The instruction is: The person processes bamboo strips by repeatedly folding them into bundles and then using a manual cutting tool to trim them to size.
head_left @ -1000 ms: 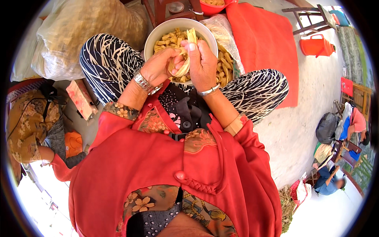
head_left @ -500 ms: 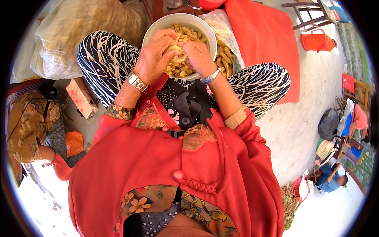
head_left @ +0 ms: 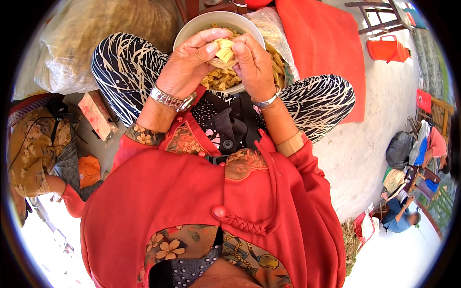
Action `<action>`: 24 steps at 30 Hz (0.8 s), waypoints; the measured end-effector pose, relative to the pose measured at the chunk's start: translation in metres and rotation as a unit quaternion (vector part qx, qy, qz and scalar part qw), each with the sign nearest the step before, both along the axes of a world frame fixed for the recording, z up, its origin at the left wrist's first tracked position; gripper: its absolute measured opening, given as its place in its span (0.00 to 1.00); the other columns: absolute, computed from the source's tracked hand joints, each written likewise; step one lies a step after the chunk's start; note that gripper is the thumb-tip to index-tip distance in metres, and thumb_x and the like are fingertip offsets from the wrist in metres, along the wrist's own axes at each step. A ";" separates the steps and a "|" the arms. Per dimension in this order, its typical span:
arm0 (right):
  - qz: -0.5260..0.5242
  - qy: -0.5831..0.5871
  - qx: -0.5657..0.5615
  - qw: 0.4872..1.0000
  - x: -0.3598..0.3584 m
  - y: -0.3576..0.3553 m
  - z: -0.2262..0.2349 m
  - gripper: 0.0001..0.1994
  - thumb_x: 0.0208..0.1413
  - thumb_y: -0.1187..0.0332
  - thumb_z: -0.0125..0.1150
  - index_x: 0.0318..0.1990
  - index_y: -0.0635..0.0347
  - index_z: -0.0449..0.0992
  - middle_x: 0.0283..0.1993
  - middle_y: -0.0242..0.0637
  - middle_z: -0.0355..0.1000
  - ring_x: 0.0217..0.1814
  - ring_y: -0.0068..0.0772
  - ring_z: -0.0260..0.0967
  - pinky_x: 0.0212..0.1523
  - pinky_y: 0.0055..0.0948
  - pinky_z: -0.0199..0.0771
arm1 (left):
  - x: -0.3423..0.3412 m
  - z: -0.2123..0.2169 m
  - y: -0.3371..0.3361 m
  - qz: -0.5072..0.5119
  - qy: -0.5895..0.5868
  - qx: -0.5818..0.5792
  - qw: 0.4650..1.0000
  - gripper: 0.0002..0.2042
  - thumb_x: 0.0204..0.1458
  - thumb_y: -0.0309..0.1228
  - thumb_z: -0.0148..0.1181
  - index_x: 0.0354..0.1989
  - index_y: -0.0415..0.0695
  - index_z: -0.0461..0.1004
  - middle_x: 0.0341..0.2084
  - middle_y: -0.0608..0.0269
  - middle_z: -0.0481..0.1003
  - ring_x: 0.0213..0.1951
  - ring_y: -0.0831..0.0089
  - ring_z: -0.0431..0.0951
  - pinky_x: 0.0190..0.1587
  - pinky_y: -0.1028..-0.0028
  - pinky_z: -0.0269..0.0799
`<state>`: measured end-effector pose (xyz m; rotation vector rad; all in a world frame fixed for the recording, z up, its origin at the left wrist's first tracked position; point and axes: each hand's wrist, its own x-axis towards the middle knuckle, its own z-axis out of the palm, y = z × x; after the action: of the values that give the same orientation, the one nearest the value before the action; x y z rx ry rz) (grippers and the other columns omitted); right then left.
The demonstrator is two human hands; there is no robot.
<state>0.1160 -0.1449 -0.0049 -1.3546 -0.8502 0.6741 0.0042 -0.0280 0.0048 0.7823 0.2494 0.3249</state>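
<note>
A folded bundle of pale yellow strips [head_left: 224, 52] is held up over a white basin [head_left: 218, 18] between my knees. My left hand [head_left: 187, 65] grips the bundle from the left, thumb and fingertips pressed on it. From the right, my right hand [head_left: 255, 68] pinches it with thumb and fingers, so both hands are closed on it. The bundle looks like a preserved vegetable, but I cannot tell which kind. Below, yellow-brown folded pieces [head_left: 224, 79] of similar look lie in the basin, partly hidden by my hands.
Beside the basin on the right is a clear plastic bag [head_left: 269, 30] with more yellow-brown pieces, next to a red cloth [head_left: 321, 53]. A large stuffed translucent sack [head_left: 96, 48] stands on the left. Farther right are a red jug [head_left: 388, 50] and a wooden stool [head_left: 377, 17]. Other people sit at both sides.
My hands have turned and drawn slightly apart, palms now more inward. The yellow bundle shows more openly between my fingertips. The basin appears slightly higher in view.
</note>
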 end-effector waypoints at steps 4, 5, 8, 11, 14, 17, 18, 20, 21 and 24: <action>0.037 0.177 -0.017 0.983 -0.009 -0.003 -0.016 0.17 0.63 0.55 0.46 0.33 0.61 0.69 0.19 0.25 0.58 0.18 0.14 0.54 0.18 0.17 0.54 | -0.002 0.000 0.000 0.014 0.073 0.247 0.966 0.14 0.57 0.22 0.47 0.51 0.39 0.70 0.45 0.61 0.73 0.48 0.74 0.71 0.53 0.74 0.65; 0.046 0.231 -0.007 0.972 -0.010 -0.004 -0.018 0.17 0.63 0.55 0.46 0.34 0.61 0.69 0.18 0.23 0.57 0.17 0.13 0.52 0.17 0.17 0.51 | 0.000 0.000 -0.002 0.027 0.102 0.342 0.934 0.14 0.56 0.20 0.46 0.51 0.38 0.70 0.45 0.61 0.73 0.49 0.74 0.71 0.54 0.74 0.64; 0.049 0.339 0.014 0.939 -0.014 -0.008 -0.019 0.18 0.64 0.53 0.44 0.37 0.60 0.69 0.17 0.21 0.54 0.14 0.11 0.47 0.13 0.16 0.44 | 0.004 -0.003 -0.007 0.050 0.068 0.472 0.878 0.17 0.53 0.20 0.46 0.52 0.38 0.70 0.44 0.56 0.73 0.49 0.69 0.71 0.55 0.74 0.62; 0.029 0.334 0.013 0.942 -0.016 -0.004 -0.020 0.17 0.64 0.53 0.43 0.38 0.59 0.68 0.17 0.21 0.53 0.13 0.11 0.45 0.12 0.16 0.42 | 0.004 -0.004 -0.015 0.014 0.106 0.421 0.901 0.16 0.59 0.30 0.45 0.53 0.38 0.69 0.50 0.59 0.69 0.50 0.74 0.69 0.53 0.76 0.63; 0.018 0.287 -0.008 0.958 -0.017 -0.003 -0.023 0.16 0.65 0.53 0.41 0.39 0.56 0.68 0.18 0.21 0.53 0.13 0.12 0.45 0.12 0.14 0.43 | 0.010 -0.007 -0.024 0.036 0.149 0.423 0.893 0.19 0.62 0.39 0.45 0.52 0.38 0.70 0.43 0.63 0.72 0.45 0.79 0.70 0.48 0.79 0.67; -0.013 0.195 -0.039 0.980 -0.018 -0.005 -0.022 0.18 0.64 0.52 0.40 0.43 0.58 0.67 0.22 0.24 0.59 0.15 0.11 0.48 0.15 0.14 0.48 | 0.012 -0.019 -0.022 0.082 0.134 0.305 0.939 0.17 0.61 0.38 0.47 0.48 0.37 0.73 0.37 0.61 0.77 0.39 0.78 0.74 0.44 0.78 0.70; -0.024 0.157 -0.034 0.987 -0.017 -0.005 -0.023 0.19 0.64 0.52 0.40 0.43 0.60 0.67 0.25 0.27 0.63 0.17 0.12 0.51 0.17 0.14 0.53 | 0.008 -0.020 -0.022 0.086 0.153 0.311 0.934 0.17 0.61 0.38 0.45 0.47 0.38 0.74 0.36 0.63 0.77 0.38 0.81 0.73 0.42 0.80 0.69; -0.044 0.108 -0.030 0.993 -0.018 -0.007 -0.023 0.20 0.64 0.51 0.41 0.45 0.62 0.65 0.30 0.32 0.68 0.19 0.13 0.55 0.21 0.15 0.60 | 0.006 -0.017 -0.022 0.064 0.166 0.232 0.956 0.17 0.62 0.38 0.45 0.47 0.38 0.74 0.35 0.63 0.77 0.37 0.82 0.73 0.41 0.81 0.69; -0.053 0.096 -0.030 0.994 -0.017 -0.008 -0.022 0.20 0.64 0.51 0.41 0.46 0.62 0.64 0.33 0.33 0.69 0.21 0.14 0.57 0.22 0.15 0.62 | 0.005 -0.015 -0.022 0.052 0.171 0.192 0.965 0.17 0.62 0.38 0.45 0.47 0.38 0.74 0.34 0.63 0.77 0.37 0.83 0.73 0.40 0.82 0.69; -0.066 0.049 -0.040 0.996 -0.020 -0.011 -0.014 0.21 0.63 0.52 0.41 0.50 0.61 0.62 0.35 0.34 0.70 0.23 0.16 0.61 0.25 0.17 0.66 | 0.003 -0.014 -0.018 0.016 0.120 0.101 0.987 0.20 0.63 0.42 0.41 0.48 0.38 0.72 0.33 0.63 0.75 0.31 0.79 0.73 0.35 0.78 0.71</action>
<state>0.0959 -0.1556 -0.0185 -1.4235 -0.6553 0.6726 0.0071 -0.0462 -0.0093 1.0208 0.4611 0.2888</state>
